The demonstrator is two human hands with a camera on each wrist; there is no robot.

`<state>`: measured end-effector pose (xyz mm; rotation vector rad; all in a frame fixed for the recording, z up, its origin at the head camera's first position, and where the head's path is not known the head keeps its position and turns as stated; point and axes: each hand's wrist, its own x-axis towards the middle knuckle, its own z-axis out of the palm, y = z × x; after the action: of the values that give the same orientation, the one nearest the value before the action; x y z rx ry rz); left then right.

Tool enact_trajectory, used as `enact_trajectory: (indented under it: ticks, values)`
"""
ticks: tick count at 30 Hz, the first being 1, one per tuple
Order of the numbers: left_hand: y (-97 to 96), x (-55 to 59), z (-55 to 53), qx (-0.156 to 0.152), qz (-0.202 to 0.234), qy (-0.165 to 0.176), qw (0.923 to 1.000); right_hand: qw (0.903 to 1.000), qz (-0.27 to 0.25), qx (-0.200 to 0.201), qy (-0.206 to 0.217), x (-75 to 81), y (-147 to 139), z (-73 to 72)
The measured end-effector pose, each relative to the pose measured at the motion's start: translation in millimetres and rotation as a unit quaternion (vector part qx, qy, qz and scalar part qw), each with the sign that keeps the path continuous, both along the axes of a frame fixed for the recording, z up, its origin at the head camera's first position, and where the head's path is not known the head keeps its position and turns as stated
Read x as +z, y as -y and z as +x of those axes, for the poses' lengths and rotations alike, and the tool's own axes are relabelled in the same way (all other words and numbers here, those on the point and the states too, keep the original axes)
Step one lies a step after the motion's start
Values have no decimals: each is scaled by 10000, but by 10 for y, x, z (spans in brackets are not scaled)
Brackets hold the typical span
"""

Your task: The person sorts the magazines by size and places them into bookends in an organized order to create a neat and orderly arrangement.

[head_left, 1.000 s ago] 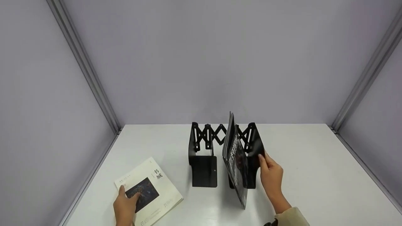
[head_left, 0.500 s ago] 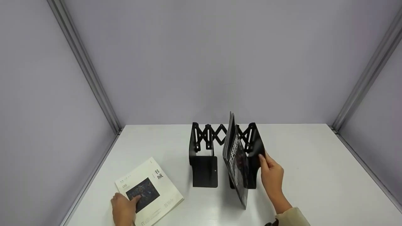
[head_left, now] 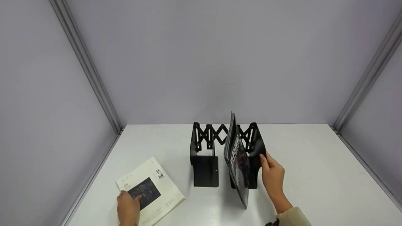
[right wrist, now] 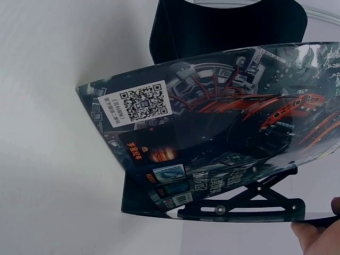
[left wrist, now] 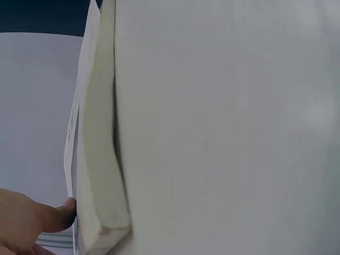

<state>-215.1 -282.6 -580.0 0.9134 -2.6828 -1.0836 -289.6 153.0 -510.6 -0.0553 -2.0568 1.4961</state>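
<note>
A cream paperback book [head_left: 169,191] with a dark picture on its cover lies angled at the left of the white table. My left hand [head_left: 128,207] grips its left edge, thumb over the cover; the other fingers are mostly hidden. In the left wrist view the thumb touches the cover beside the book's thick page edge [left wrist: 103,159]. Toward the right, my right hand [head_left: 272,179] holds the right end panel of a black expandable book rack [head_left: 205,171], thumb in front. Dark glossy magazines [head_left: 237,166] lean upright inside the rack, near that panel.
The rack's crisscross lattice [right wrist: 260,191] joins its two end panels at the back. A gap separates the left panel from the magazines. Grey walls [head_left: 201,62] enclose the white table [head_left: 314,182] at the back and sides.
My left hand's fingers have drawn back from the cover to the book's left edge, and the hand has shifted slightly right. The right hand, rack and magazines keep their places.
</note>
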Motion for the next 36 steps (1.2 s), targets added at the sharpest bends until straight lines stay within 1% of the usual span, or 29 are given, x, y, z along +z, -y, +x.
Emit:
enact_trajectory:
  ticks: [2,5,9,12,14,17,21,24,26,28,32,36]
  values:
    - [-23,20,-24,80,100,-87,9999,10000,24,-8,-25,1,0,4]
    - [-62,39,-47,113,200,-238,9995,10000,76,-14,-43,1,-4,13]
    - [-97,51,-62,67,73,-379,9992,9998,161,-36,-77,3,-12,11]
    - [-95,64,-68,39,-122,-463,9988,9998,169,-28,-102,0,-18,-2]
    - [-82,80,-70,58,-165,-514,9985,9998,152,0,-88,-3,-18,-6]
    - [-50,107,-76,93,-149,-476,9987,9999,153,17,-22,-7,-16,-9]
    - [-6,133,-85,106,-126,-332,9993,9998,188,-28,8,-2,-9,-2]
    - [40,142,-82,289,-159,-333,9989,9997,222,-40,2,2,1,-13]
    - [74,147,-75,414,-170,-409,9982,9997,238,-42,-7,1,6,-17]
    - [107,161,-64,489,-86,-527,9974,9997,249,-63,-15,-2,9,-26]
    - [154,209,-48,426,210,-801,9957,9997,235,-60,-87,-10,17,-26]
    - [143,282,-73,426,538,-965,9930,9998,181,-1,-103,-11,5,-36]
